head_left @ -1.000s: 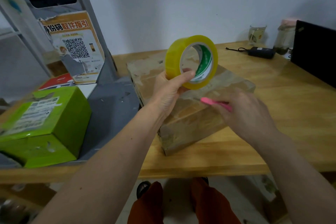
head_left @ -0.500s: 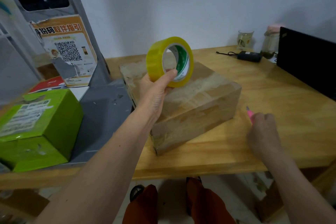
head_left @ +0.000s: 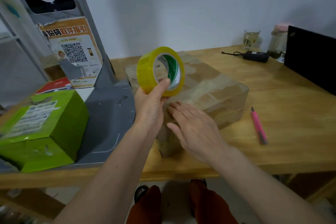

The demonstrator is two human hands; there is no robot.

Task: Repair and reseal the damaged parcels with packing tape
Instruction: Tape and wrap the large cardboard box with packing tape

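Head view: left hand (head_left: pixel 151 109) grips the yellow tape roll (head_left: pixel 161 71) from below, thumb hooked into the core, roll held upright above the near-left part of the brown parcel (head_left: pixel 209 89). Roll is off the box, not touching it. Right hand (head_left: pixel 195 127) is open, fingers spread flat, holding nothing, over the parcel's near-left corner; can't tell if the palm actually presses the cardboard. Parcel sits on the wooden table (head_left: pixel 291 100), centre, rotated at an angle to the table edge, top covered in old clear tape strips. Pink utility knife (head_left: pixel 259 126) lies on the table just right of the parcel, apart from it and from both hands. Green box (head_left: pixel 41 129) sits near left on a grey tray (head_left: pixel 107 123), well apart from the parcel. Far right: black power adapter (head_left: pixel 256 56), two glass jars (head_left: pixel 251 39) by the wall, dark laptop screen (head_left: pixel 311 60) at the right edge. Poster with QR code (head_left: pixel 72 52) on the far-left grey stand.
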